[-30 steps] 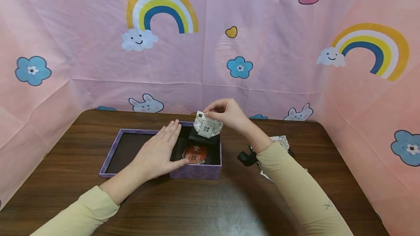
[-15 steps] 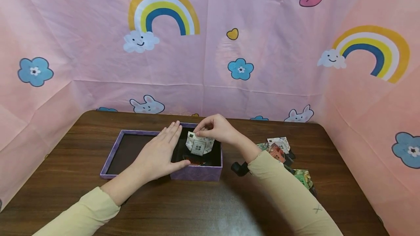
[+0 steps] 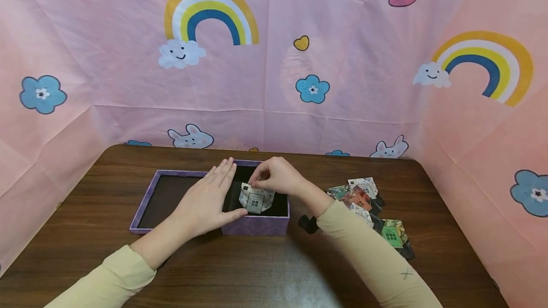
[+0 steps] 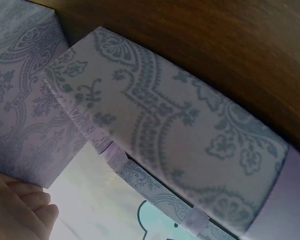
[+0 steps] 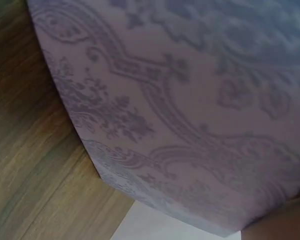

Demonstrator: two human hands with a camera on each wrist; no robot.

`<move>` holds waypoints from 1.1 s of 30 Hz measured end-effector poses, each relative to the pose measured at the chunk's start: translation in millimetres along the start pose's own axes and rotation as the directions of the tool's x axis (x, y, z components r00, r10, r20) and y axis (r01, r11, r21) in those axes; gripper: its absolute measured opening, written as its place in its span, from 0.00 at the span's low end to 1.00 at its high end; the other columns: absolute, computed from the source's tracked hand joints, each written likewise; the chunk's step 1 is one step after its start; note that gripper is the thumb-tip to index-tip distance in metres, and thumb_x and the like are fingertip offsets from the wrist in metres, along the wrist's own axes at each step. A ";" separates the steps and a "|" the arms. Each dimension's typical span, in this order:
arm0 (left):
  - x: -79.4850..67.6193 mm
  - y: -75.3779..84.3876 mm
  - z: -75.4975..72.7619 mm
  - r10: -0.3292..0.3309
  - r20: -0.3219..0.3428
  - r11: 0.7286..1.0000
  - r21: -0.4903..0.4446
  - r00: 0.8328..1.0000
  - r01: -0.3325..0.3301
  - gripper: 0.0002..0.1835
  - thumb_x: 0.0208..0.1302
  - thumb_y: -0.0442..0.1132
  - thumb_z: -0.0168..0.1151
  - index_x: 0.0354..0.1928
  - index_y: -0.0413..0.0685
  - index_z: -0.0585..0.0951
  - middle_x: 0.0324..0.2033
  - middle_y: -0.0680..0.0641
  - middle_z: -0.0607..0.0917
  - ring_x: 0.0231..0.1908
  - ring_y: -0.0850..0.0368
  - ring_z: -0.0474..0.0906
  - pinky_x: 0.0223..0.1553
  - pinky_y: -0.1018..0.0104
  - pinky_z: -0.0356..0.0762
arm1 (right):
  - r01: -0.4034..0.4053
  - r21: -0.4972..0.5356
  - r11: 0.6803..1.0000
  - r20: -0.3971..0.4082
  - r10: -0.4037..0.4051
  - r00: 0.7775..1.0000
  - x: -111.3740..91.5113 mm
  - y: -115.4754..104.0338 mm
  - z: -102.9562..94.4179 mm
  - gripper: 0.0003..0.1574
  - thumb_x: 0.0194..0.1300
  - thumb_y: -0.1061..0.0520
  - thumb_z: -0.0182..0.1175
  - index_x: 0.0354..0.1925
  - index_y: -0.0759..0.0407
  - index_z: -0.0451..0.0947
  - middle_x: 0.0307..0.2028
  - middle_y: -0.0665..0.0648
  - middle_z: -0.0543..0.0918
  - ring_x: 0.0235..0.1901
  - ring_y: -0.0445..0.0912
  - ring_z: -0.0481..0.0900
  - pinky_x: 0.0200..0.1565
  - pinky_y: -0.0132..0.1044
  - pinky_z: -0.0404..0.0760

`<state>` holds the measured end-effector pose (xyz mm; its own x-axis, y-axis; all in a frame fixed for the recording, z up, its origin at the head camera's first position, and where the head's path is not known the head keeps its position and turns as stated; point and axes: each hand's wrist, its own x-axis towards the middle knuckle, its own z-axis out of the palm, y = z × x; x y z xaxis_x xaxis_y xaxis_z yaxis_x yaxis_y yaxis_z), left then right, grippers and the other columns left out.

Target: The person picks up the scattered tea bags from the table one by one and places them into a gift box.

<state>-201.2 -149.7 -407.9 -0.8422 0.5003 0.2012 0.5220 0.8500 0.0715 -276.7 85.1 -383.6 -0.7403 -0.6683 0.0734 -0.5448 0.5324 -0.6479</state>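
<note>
A purple patterned box (image 3: 256, 226) with a dark inside stands at the middle of the table, its top uncovered. My left hand (image 3: 203, 201) rests along its left rim, fingers straight and thumb reaching over the front left corner. Down in the box, my right hand (image 3: 278, 175) pinches the top edge of a small white patterned packet (image 3: 256, 200) with a pale label. The packet's lower end is hidden behind the front wall. In the right wrist view the patterned box wall (image 5: 165, 120) fills most of the picture.
A purple-rimmed tray-like lid (image 3: 173, 198) lies left of the box, dark side up. To the right are several loose packets (image 3: 358, 197), a green one (image 3: 391, 234) nearest the front. A black object (image 3: 308, 224) sits by the right forearm. Patterned cloth hangs behind the table.
My right hand has lowered the white packet from above the rim into the box, towards the front left. It now covers the orange packet seen there before. My left hand has stayed put.
</note>
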 end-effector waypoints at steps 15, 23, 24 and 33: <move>0.1 0.1 1.4 -0.011 0.002 1.000 -0.006 1.000 0.011 0.61 0.67 0.74 0.61 0.83 0.33 0.55 0.84 0.35 0.54 0.84 0.41 0.52 0.83 0.46 0.58 | 0.036 -0.091 0.995 -0.043 -0.040 0.998 -1.0 -0.1 1.7 0.07 0.71 0.61 0.70 0.45 0.60 0.93 0.42 0.55 0.94 0.39 0.44 0.91 0.40 0.26 0.86; -0.7 0.6 2.4 -0.013 -0.002 1.000 -0.021 1.000 0.013 0.61 0.66 0.74 0.62 0.82 0.33 0.56 0.84 0.35 0.55 0.84 0.40 0.52 0.83 0.46 0.58 | 0.048 0.011 0.999 -0.065 -0.047 0.997 -7.4 1.7 -7.8 0.09 0.71 0.61 0.70 0.48 0.58 0.92 0.44 0.56 0.94 0.43 0.45 0.92 0.45 0.29 0.89; -0.7 0.6 2.4 -0.012 -0.002 1.000 -0.021 1.000 0.012 0.61 0.66 0.74 0.62 0.82 0.32 0.56 0.84 0.35 0.55 0.84 0.40 0.52 0.83 0.46 0.58 | 0.047 0.022 0.999 -0.075 -0.045 0.996 -8.7 2.5 -9.9 0.09 0.71 0.61 0.69 0.48 0.58 0.92 0.44 0.56 0.94 0.42 0.45 0.92 0.45 0.30 0.89; 0.0 0.2 0.6 -0.014 0.012 1.000 -0.012 1.000 0.014 0.61 0.67 0.74 0.61 0.82 0.32 0.55 0.84 0.35 0.54 0.84 0.40 0.51 0.84 0.46 0.57 | 0.011 0.122 0.992 -0.164 0.009 0.986 -31.8 7.8 -39.2 0.09 0.71 0.61 0.70 0.48 0.58 0.92 0.44 0.56 0.94 0.40 0.44 0.91 0.45 0.37 0.90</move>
<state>-201.2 -149.4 -408.5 -0.8511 0.4902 0.1882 0.5115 0.8549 0.0865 -272.9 130.9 -361.3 -0.7998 -0.5690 0.1910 -0.5010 0.4576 -0.7346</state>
